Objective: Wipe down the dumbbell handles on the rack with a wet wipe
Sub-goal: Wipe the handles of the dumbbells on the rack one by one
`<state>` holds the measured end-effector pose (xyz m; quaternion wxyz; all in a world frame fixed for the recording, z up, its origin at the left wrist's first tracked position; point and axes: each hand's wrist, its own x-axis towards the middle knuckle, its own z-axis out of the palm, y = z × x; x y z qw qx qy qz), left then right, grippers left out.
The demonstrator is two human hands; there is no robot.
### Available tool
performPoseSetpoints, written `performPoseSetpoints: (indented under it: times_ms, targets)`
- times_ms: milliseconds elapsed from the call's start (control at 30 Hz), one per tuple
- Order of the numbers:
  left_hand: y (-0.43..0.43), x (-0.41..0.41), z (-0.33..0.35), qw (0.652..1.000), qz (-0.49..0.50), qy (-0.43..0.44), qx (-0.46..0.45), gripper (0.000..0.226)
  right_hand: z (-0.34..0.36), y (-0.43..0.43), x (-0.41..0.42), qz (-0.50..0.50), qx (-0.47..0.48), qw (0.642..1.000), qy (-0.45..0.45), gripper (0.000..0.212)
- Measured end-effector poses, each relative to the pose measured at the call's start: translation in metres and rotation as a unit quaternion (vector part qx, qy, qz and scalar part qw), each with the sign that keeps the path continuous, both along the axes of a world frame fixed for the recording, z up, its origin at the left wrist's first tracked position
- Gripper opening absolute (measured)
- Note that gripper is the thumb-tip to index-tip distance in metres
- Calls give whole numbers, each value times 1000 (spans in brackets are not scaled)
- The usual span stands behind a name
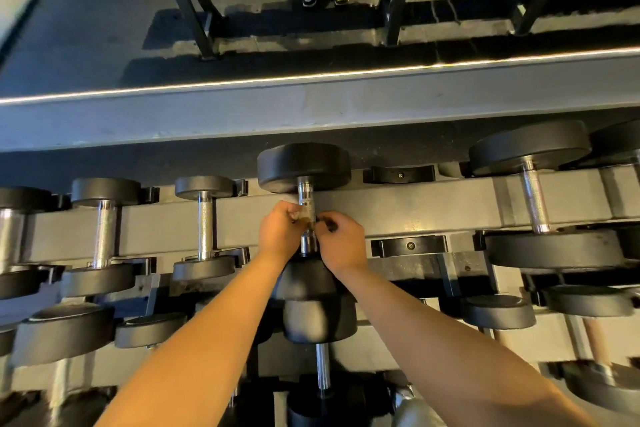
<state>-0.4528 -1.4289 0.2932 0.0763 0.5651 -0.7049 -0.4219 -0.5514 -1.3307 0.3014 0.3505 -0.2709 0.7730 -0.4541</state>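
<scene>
Hands meet on one handle (305, 198), that of the big dumbbell (304, 166) in the middle of the upper rack (415, 204) tier. My left hand (278, 232) comes in from the left with its fingers curled round the bar. My right hand (343, 243) comes in from the right and pinches at the bar's right side with thumb and fingertips.

Between the two I see a thin, brownish, half-clear patch wrapped on the steel, which I take for the wet wipe (306, 219). It is small and partly covered, so I can't be sure of its edges, nor of how much of it each hand holds.

The relation that matters is that the handle's long axis runs from near to far, straight away from me. Both hands sit just near of its middle, equally close to it. Bare steel shows on the far side, up to the far head, and a short collar shows on the near side. I judge the next stroke should slide along that line, far first.

The near head is mostly hidden under my wrists. A small dark thing at my right fingertips is too blurred to name. The thinner neighbour handle (204, 218) stands well apart to the left, and I can't tell if it is clean.
</scene>
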Motion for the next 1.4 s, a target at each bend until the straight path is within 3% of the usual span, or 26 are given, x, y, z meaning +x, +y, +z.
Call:
performPoseSetpoints:
  times_ms: [133,400,567,800,867,967,1100,1267,1400]
  targets:
    - [11,8,9,999,-12,-42,11,8,-1,1,-1,19,-7,1000,18,12]
    - [34,9,35,996,27,-75,46,18,3,4,-3,82,27,996,10,20]
    - [58,8,41,998,58,10,31,7,7,6,-12,143,13,990,-4,19]
    - [65,-1,54,993,60,96,15,28,15,-5,-19,110,-39,985,-128,18]
    - [69,-2,53,990,90,111,-6,32,15,-13,-23,81,-60,990,-95,15]
    - [75,0,44,983,166,47,-68,33,10,-29,-31,43,-92,995,4,10]
    - [73,-5,41,982,152,-84,-69,30,-1,-43,-27,28,-114,992,54,6]
    - [67,-1,42,983,160,-85,-27,45,-7,-44,-23,85,-94,991,33,21]
    - [69,-3,44,984,157,-74,-30,36,-9,-29,-29,158,-82,983,38,30]
